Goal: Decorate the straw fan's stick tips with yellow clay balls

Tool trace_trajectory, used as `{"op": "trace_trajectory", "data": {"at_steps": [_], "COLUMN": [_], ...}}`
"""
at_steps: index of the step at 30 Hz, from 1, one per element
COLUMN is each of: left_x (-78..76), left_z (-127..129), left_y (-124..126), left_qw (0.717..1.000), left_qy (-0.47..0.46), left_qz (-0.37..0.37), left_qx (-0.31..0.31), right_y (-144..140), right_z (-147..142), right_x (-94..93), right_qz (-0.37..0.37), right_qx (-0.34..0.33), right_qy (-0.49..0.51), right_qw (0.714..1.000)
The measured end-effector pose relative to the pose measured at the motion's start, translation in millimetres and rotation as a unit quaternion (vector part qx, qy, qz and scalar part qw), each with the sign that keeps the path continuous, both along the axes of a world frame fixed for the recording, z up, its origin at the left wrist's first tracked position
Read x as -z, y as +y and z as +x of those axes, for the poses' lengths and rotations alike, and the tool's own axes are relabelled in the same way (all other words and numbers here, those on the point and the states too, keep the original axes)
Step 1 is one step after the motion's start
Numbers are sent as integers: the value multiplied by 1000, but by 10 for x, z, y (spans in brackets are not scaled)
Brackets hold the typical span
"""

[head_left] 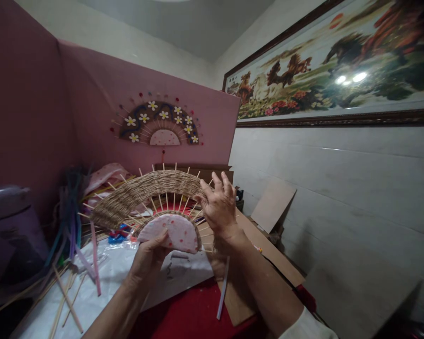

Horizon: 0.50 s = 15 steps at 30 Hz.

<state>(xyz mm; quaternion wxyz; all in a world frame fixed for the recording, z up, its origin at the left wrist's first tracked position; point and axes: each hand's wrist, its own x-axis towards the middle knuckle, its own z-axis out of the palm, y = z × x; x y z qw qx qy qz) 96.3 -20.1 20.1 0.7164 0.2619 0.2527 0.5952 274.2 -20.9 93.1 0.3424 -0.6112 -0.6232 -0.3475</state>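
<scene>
A half-round woven fan [151,186] is held up over the table, with thin wooden sticks fanning out past its brown woven band. Its base is a half-disc covered in pale pink, red-spotted cloth [176,230]. My left hand [153,252] grips this cloth base, thumb on the front and the other fingers hidden behind. At the right end of the woven band is my right hand [217,200]; its thumb and a finger seem to pinch the band's edge, while the other fingers are spread upward.
A finished-looking fan with white flowers [159,120] is pinned on the pink board [212,122]. Pipe cleaners [72,226] and loose sticks [67,301] lie at left. White plastic sheeting [109,273], red cloth [183,315], a glue stick [223,287] and cardboard [268,249] cover the table.
</scene>
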Motion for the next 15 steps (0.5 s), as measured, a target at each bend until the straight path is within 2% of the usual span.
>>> {"op": "trace_trajectory", "data": {"at_steps": [6,11,15], "left_x": [-31,-31,-23], "left_z": [-15,-12,-17], "left_y": [3,18,15], "left_qw": [999,999,999], "left_qy": [-27,-26,-21], "left_qz": [-10,-15,-16], "left_qx": [-20,-30,-35], "right_y": [-138,-189,-143], "right_z": [168,154,128], "right_x": [60,166,165], "right_qz": [76,29,-5], "right_qx": [21,10,20], "right_qy": [63,14,-7], "right_qw": [995,999,1000]}}
